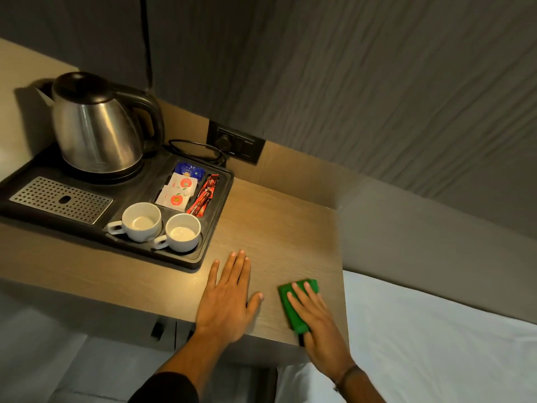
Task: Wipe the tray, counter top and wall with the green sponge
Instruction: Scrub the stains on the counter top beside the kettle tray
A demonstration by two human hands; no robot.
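At the far left of the wooden tabletop (270, 228) sits a black tray (216, 222), its front right corner near the left hand. On it, from the left: a perforated metal drip grate (61, 199), a steel electric kettle (97, 126) behind it, two white cups (142, 221) side by side at the front, and sachets (178, 190) in a compartment beside red stick packets (205, 194). A wall socket (235, 144) is set in the backsplash behind the tray, under the grey textured wall (377, 82). The left hand (228, 298) lies flat and spread, holding nothing. Bare wood stretches between tray and right edge. The right hand (315, 321) presses the green sponge (296, 303) under flat fingers, near the tabletop's front right corner, close to both edges. Beyond the right edge lies a white bed sheet (436, 344).
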